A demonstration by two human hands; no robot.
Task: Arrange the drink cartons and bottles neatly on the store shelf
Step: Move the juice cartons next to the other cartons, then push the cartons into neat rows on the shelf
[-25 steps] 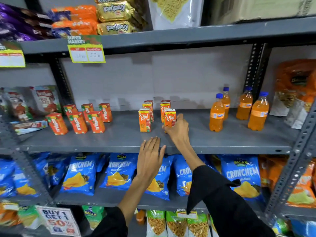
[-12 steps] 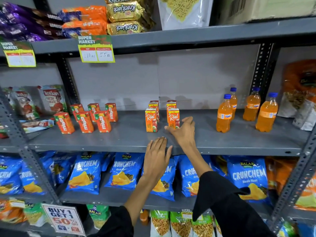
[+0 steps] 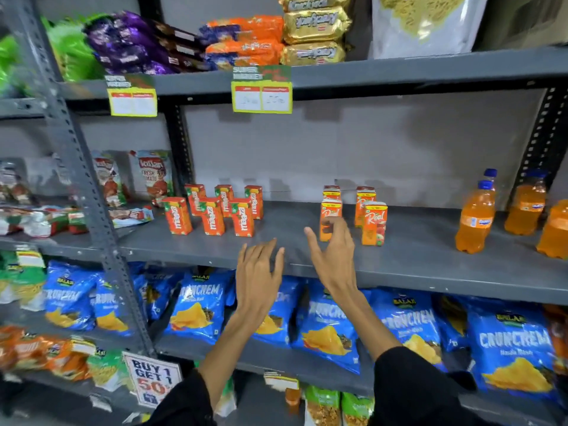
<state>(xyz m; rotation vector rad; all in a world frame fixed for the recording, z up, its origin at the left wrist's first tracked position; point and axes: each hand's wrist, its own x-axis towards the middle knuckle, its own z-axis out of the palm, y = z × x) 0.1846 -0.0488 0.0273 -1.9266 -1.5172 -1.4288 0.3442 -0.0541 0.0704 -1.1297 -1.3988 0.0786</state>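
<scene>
On the grey middle shelf (image 3: 415,256) stand several orange Maaza cartons (image 3: 212,216) at the left, several Real juice cartons (image 3: 373,222) in the middle and several orange soda bottles (image 3: 475,222) with blue caps at the right. My right hand (image 3: 333,253) hovers open in front of the front-left Real carton (image 3: 330,210), its fingers curled near the carton without gripping it. Over the shelf's front edge, my left hand (image 3: 259,275) lies flat with fingers spread and holds nothing.
Blue Crunchem chip bags (image 3: 199,305) fill the shelf below. Biscuit packs (image 3: 313,29) and price tags (image 3: 261,93) sit on the shelf above. A grey upright post (image 3: 92,210) stands at the left, snack packets (image 3: 153,176) beyond it. A "Buy 1 Get 1" sign (image 3: 153,382) hangs low.
My right hand let go of the front-right Real carton and moved left towards the front-left one. The view swung left. My left hand stays at the shelf edge.
</scene>
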